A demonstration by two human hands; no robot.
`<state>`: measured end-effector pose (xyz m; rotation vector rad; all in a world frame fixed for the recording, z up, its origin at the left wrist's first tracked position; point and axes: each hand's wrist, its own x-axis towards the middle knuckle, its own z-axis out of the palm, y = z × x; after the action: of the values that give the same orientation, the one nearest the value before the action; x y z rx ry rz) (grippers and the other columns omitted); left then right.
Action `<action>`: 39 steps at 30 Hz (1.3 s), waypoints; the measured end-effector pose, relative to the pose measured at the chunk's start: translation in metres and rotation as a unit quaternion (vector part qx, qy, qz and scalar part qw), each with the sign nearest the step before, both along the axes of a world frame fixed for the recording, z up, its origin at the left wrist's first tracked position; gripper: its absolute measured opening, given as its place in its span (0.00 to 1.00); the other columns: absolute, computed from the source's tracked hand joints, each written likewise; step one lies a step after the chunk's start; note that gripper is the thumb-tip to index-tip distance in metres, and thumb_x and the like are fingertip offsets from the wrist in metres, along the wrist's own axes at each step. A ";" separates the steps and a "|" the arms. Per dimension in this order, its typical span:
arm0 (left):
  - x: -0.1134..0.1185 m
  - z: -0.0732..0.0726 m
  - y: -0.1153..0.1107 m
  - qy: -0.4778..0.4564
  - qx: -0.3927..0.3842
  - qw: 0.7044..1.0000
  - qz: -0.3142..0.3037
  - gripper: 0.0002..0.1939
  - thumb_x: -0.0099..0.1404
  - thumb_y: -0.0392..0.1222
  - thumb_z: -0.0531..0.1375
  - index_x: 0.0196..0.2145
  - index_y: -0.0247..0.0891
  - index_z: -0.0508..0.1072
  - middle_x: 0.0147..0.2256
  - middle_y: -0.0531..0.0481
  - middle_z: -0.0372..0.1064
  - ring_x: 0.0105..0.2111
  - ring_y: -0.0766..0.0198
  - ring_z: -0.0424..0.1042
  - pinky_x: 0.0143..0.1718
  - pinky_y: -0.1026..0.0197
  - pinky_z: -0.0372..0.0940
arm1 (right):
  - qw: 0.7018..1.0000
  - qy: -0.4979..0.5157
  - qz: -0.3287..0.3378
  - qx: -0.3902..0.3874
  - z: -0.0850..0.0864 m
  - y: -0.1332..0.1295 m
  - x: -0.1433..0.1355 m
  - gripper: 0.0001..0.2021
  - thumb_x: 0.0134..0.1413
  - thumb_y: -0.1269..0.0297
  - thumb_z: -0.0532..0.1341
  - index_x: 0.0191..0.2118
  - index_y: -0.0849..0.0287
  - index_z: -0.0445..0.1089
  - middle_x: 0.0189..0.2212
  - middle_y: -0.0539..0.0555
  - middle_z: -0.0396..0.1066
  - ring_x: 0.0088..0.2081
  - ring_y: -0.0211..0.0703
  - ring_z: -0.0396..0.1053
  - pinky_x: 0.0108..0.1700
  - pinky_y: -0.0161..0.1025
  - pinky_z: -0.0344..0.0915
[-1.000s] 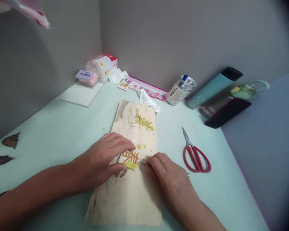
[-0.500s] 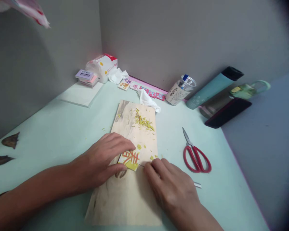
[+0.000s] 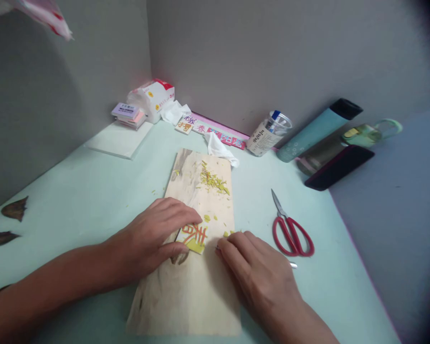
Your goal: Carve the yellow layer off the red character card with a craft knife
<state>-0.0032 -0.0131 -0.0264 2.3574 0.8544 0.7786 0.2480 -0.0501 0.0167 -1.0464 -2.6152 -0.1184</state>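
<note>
My left hand (image 3: 161, 236) is closed on a small carving block (image 3: 197, 244), pressing it against the wooden board (image 3: 215, 296) between thumb and fingers. The block has a yellow face with orange-red strokes of a character; its left part is hidden under my fingers. To its right, my right hand (image 3: 260, 272) is closed on a slim carving knife, whose silver end (image 3: 293, 265) sticks out behind the hand. The knife's tip shows only slightly at my fingertips, apart from the block. Yellow shavings (image 3: 215, 180) lie on the board's far part.
Red-handled scissors (image 3: 290, 234) lie right of the board. Behind stand a clear cup (image 3: 265, 136) with pens, a teal bottle (image 3: 317, 131), a green-lidded bottle and a dark phone (image 3: 338, 167). Tissues (image 3: 220, 150), lettered blocks and a tissue pack (image 3: 154, 100) sit along the wall.
My right hand has drawn back slightly to the right, taking the knife tip away from the block's edge. My left hand and the block have stayed in place.
</note>
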 end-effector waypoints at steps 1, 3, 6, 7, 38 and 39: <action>0.000 0.000 0.000 -0.001 -0.001 1.000 0.001 0.17 0.75 0.47 0.57 0.57 0.41 0.64 0.53 0.47 0.70 0.55 0.54 0.65 0.57 0.52 0.58 | 1.000 -0.002 0.001 -0.004 0.001 0.001 0.000 0.11 0.69 0.76 0.50 0.40 0.63 0.70 0.30 0.53 0.67 0.30 0.43 0.59 0.31 0.40 0.54; 0.000 0.001 -0.001 -0.001 -0.004 1.000 0.000 0.17 0.74 0.46 0.58 0.57 0.41 0.64 0.54 0.46 0.70 0.55 0.54 0.65 0.57 0.52 0.58 | 1.000 -0.003 0.008 -0.008 0.003 0.001 0.000 0.12 0.70 0.76 0.49 0.39 0.63 0.70 0.30 0.53 0.67 0.30 0.42 0.60 0.31 0.40 0.55; 0.000 0.001 -0.001 0.003 -0.005 1.000 -0.001 0.17 0.74 0.44 0.59 0.57 0.40 0.64 0.54 0.46 0.70 0.55 0.54 0.64 0.58 0.52 0.57 | 1.000 -0.011 0.015 -0.018 0.007 -0.001 0.000 0.14 0.71 0.75 0.49 0.37 0.61 0.69 0.28 0.52 0.67 0.28 0.41 0.60 0.29 0.39 0.55; 0.000 0.002 -0.001 0.003 -0.005 1.000 0.000 0.17 0.73 0.44 0.59 0.57 0.40 0.64 0.54 0.46 0.70 0.55 0.54 0.64 0.58 0.52 0.57 | 1.000 -0.016 0.015 -0.017 0.007 -0.001 0.000 0.14 0.70 0.74 0.49 0.37 0.61 0.69 0.28 0.52 0.67 0.28 0.41 0.60 0.28 0.38 0.55; 0.004 0.004 -0.003 0.013 0.000 1.000 0.015 0.22 0.67 0.38 0.65 0.56 0.39 0.64 0.51 0.45 0.69 0.52 0.52 0.65 0.55 0.51 0.59 | 0.993 -0.028 0.011 -0.112 0.012 -0.015 0.002 0.17 0.61 0.83 0.49 0.52 0.68 0.66 0.30 0.53 0.72 0.25 0.39 0.69 0.23 0.35 0.64; 0.004 0.004 -0.003 0.014 -0.001 1.000 0.017 0.22 0.67 0.38 0.65 0.55 0.39 0.64 0.51 0.45 0.69 0.52 0.52 0.65 0.54 0.50 0.59 | 0.995 -0.033 0.012 -0.098 0.013 -0.015 0.001 0.17 0.61 0.83 0.49 0.52 0.69 0.66 0.30 0.53 0.72 0.25 0.40 0.70 0.23 0.35 0.65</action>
<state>0.0010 -0.0164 -0.0220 2.3629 0.9091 0.7583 0.2490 -0.0652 0.0293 -1.0906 -2.7418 0.1126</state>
